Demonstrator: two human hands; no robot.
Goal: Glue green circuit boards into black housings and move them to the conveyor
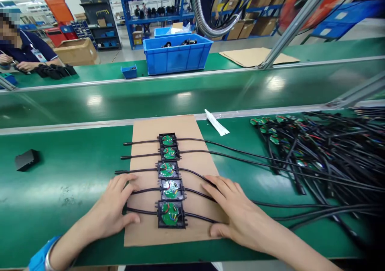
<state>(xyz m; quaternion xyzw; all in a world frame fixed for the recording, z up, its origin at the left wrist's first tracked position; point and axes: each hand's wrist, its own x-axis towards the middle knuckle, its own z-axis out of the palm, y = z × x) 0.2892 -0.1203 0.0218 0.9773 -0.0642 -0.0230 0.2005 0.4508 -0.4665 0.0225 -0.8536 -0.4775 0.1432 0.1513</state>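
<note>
Several square black plastic housings with green circuit boards stand in a column on a sheet of brown cardboard. Black cables leave each housing to the left and right. My left hand rests over the left cable ends of the nearer housings, fingers stretched out and apart from the thumb. On the other side my right hand lies across the right-hand cables, fingers extended and thumb apart. Both palms face down, so part of the cables under them is hidden.
A tangled heap of black cables with circuit boards covers the right of the green bench. A white tube lies behind the cardboard; a black block sits far left. Blue bins and a co-worker are across the bench.
</note>
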